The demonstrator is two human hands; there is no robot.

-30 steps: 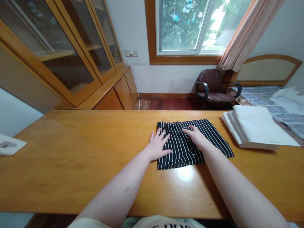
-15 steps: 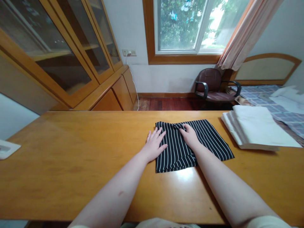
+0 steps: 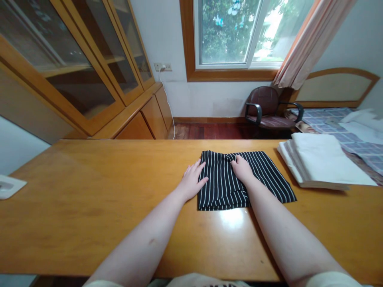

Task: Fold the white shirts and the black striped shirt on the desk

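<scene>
A wide wooden bench (image 3: 89, 207) carries a stack of folded white cloth (image 3: 323, 161) at far right. At its middle lies a folded black white-striped garment (image 3: 227, 187), long axis left to right, stripes running near to far. The left hand (image 3: 191, 182) rests open on its left edge; the right hand (image 3: 241, 168) pinches its far fold.

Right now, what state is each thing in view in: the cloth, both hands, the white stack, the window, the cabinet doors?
Striped cloth: folded, flat on the table.
Left hand: open, flat at the cloth's left edge.
Right hand: fingers curled, pressing the cloth's top.
White stack: folded, lying at the table's right end.
Window: partly slid open.
Cabinet doors: shut.
Armchair: unoccupied.
</scene>
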